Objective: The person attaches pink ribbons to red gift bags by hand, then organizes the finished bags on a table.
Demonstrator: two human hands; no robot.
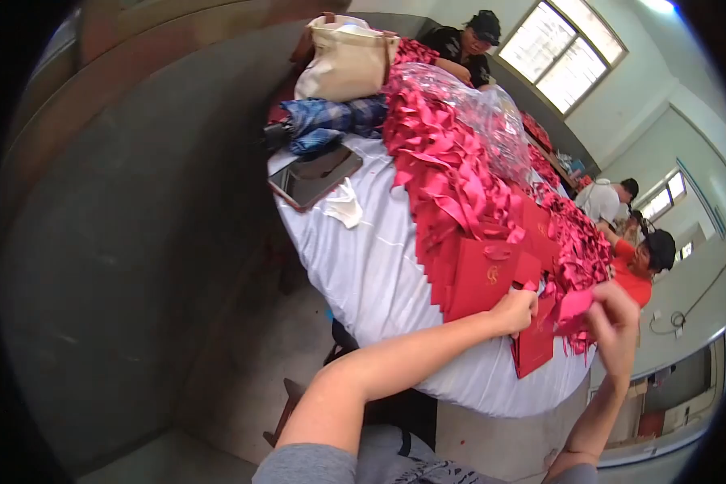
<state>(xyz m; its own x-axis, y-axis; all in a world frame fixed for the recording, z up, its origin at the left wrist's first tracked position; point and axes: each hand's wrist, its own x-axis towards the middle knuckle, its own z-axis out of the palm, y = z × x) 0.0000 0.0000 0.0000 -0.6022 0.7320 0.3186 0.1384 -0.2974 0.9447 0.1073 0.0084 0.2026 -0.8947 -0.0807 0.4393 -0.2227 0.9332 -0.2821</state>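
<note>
My left hand (516, 312) is closed at the upper edge of a red paper gift bag (533, 352), which hangs at the near edge of the table; the fingertips' exact grip is partly hidden. My right hand (615, 324), slightly blurred, pinches a bright pink ribbon (573, 305) to the right of that bag. Just beyond my left hand stands a row of red gift bags (480, 278) packed face to face, with pink ribbons (448, 173) spilling over their tops.
The round table has a white cloth (371, 282). Toward its far left lie a phone (316, 176), a crumpled white piece (344, 204), a folded blue plaid umbrella (331, 119) and a cream tote bag (347, 60). Clear plastic (492, 121) covers some ribbons. Other people sit across and right.
</note>
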